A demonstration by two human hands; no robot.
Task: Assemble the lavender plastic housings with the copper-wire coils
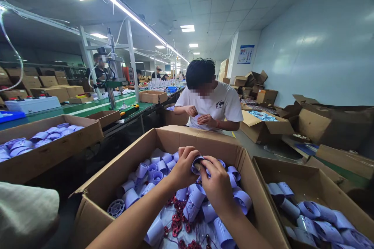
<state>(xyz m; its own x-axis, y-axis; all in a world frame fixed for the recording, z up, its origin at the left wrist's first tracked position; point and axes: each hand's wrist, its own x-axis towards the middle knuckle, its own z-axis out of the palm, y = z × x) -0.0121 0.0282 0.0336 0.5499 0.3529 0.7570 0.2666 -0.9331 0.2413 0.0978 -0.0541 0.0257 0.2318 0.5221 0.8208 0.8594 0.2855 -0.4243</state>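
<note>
A pale violet plastic cup (195,169) is held above the middle of the large cardboard box (201,140). The left hand (185,168) has its grip wrapped around the cup's side; the right hand (215,176) grasps it too, thumb at the opening. Inside the large box lie similar cups (194,201) and red wired parts (176,221). Right of that box stands another carton (295,172) of cups; beyond it, a co-worker (229,99); left and beyond, a green worktop (146,106).

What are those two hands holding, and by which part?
A pale purple plastic cup: the left hand grips its outer wall, while the right hand's fingers are at the rim, with the thumb at the open mouth.
</note>
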